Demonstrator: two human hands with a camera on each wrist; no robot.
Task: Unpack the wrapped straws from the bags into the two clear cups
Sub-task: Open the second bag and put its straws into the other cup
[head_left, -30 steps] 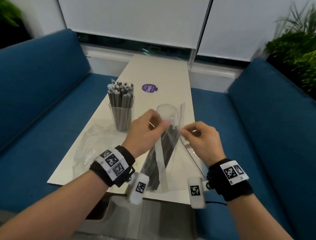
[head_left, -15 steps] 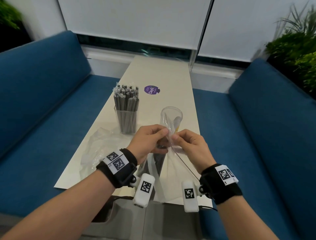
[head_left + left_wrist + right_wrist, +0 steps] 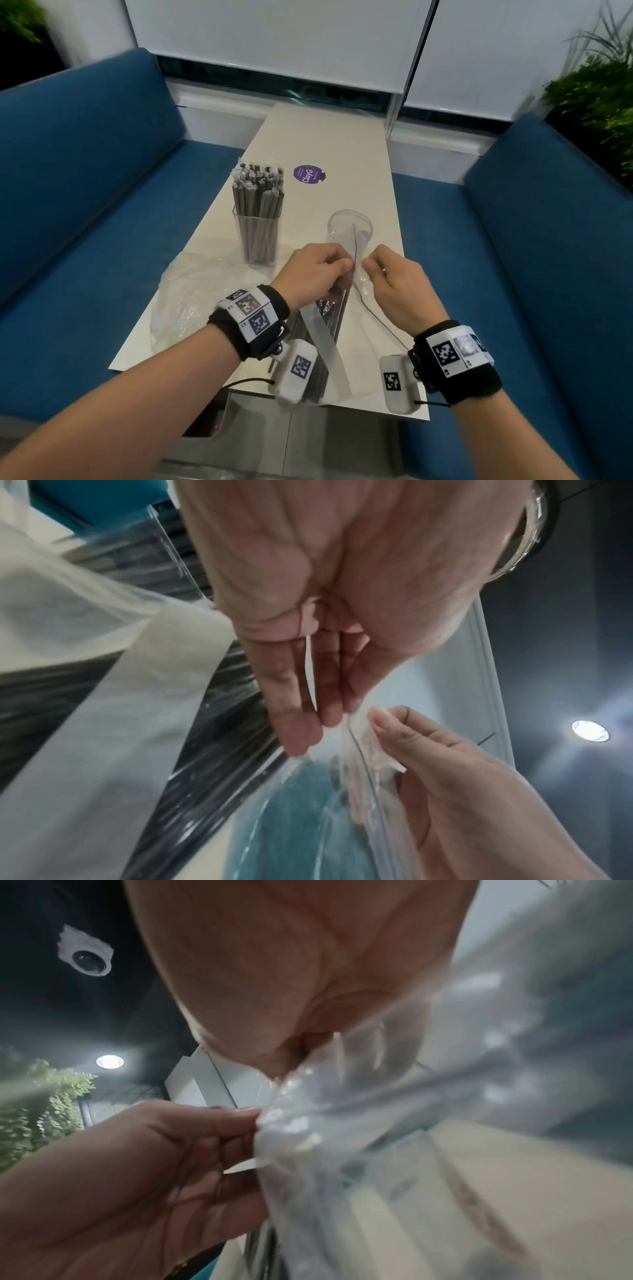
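Straw bag (image 3: pixel 329 329) stands on the tabletop (image 3: pixel 342 144) just before the empty cup (image 3: pixel 349 228) | left hand (image 3: pixel 315 270) and right hand (image 3: pixel 397 287) each pinch its mouth | best parted evenly, straws kept upright | head view alone shows the filled cup (image 3: pixel 258 236) left of the empty cup; wrist views show pinching fingertips (image 3: pixel 380 721).

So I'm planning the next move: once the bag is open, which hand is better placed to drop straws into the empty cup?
Probably the right hand: the empty cup stands just beyond it. The left hand pinches the bag on the full cup's side.
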